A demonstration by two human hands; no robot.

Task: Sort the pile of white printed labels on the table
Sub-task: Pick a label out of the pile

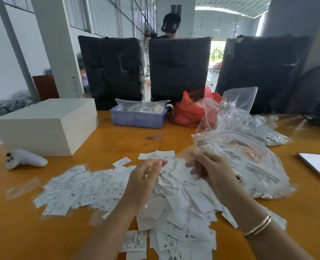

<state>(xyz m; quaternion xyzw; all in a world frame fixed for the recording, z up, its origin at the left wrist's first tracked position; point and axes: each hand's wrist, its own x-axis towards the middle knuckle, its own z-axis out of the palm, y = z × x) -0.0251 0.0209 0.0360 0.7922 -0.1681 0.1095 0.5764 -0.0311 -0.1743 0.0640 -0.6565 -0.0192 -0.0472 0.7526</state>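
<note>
Matt white paper labels [117, 186] on a smooth orange wooden table [174, 136]; at two o'clock, glossy clear plastic bags [249, 162].

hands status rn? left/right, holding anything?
Left hand: open, fingers relaxed over the labels, holding nothing.
Right hand: blurred, cannot tell.

Bare forearms; 2 thin gold bangles [258, 226] circle the right wrist.

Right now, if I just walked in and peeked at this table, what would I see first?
First, the big messy pile of white labels spread across the orange table, with the left hand and right hand hovering over its far edge. Then the red bag at the back beside a purple tray, and three tall black bundles standing behind the table.
</note>
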